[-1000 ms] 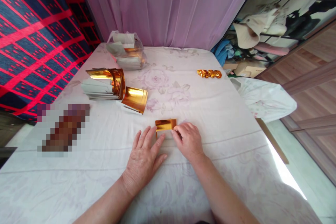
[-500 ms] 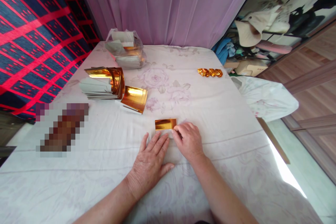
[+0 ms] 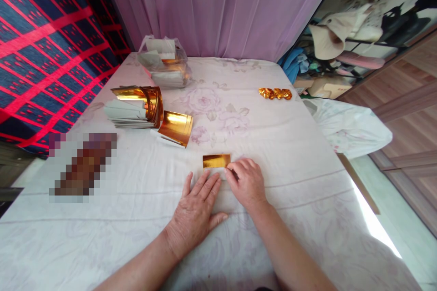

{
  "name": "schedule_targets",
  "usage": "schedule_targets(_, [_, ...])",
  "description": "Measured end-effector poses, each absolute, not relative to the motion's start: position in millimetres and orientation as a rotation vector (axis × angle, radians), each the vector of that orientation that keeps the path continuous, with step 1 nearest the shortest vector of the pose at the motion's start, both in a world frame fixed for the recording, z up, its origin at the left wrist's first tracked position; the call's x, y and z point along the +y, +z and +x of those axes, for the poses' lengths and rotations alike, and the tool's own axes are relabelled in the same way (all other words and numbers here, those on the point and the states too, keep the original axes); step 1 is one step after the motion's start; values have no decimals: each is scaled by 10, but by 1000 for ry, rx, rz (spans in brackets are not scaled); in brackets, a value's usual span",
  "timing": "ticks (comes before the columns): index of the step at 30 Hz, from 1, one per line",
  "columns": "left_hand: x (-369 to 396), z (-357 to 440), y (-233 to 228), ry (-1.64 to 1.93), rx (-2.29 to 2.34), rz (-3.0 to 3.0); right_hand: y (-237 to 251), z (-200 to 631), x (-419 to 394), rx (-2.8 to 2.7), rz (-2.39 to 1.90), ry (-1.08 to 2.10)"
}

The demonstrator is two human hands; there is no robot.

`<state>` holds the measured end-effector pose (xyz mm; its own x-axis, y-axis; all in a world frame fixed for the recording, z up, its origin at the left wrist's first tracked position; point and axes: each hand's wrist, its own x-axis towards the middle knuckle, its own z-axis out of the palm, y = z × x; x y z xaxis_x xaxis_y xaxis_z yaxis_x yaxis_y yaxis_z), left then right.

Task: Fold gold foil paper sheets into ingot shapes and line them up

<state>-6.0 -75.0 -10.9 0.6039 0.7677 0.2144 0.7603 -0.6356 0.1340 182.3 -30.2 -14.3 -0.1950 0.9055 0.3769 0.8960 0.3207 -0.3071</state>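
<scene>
A small gold foil sheet [image 3: 216, 161] lies folded on the white floral cloth [image 3: 280, 154], just beyond my fingers. My left hand [image 3: 197, 209] lies flat, fingers together, its tips pressing the near edge of the sheet. My right hand [image 3: 247, 183] rests beside it and pinches the sheet's right near corner between thumb and fingers. The near half of the sheet is hidden under my hands.
At the left stand a stack of gold and white sheets [image 3: 134, 107] and a loose gold sheet [image 3: 175, 127]. A clear bag of sheets [image 3: 164, 62] is at the back. Folded gold pieces [image 3: 275, 93] lie at the right. A blurred patch [image 3: 83, 167] lies near left.
My left hand slid right and a little forward, closing up against my right hand. The visible gold strip looks narrower. My right hand has hardly moved.
</scene>
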Motion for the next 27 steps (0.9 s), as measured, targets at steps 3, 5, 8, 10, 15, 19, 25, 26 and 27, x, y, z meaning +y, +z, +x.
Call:
schedule_targets(3, [-753,-57,-112,403,1332,2789,-143,1822,-300,-2110,-1595,27])
schedule_targets(5, [-752,-56,-113,403,1335,2788,-143,1820,-300,-2109,-1600,22])
schedule_targets(8, [-750,-55,-112,403,1334,2790,-142,1818,-298,-2103,-1599,12])
schedule_targets(10, [-750,-55,-112,394,1337,2788,-138,1817,-297,-2104,-1601,11])
schedule_targets(15, [-753,-54,-113,387,1339,2776,-129,1809,-294,-2103,-1617,11])
schedule_targets(19, [-753,-56,-110,369,1340,2768,-130,1803,-292,-2096,-1624,20])
schedule_targets(25, [-752,-55,-112,390,1343,2759,-134,1802,-290,-2093,-1633,24])
schedule_targets(26, [-752,-55,-112,395,1344,2759,-134,1801,-290,-2093,-1634,25])
schedule_targets(27, [-751,-55,-112,398,1344,2760,-134,1801,-290,-2091,-1633,23])
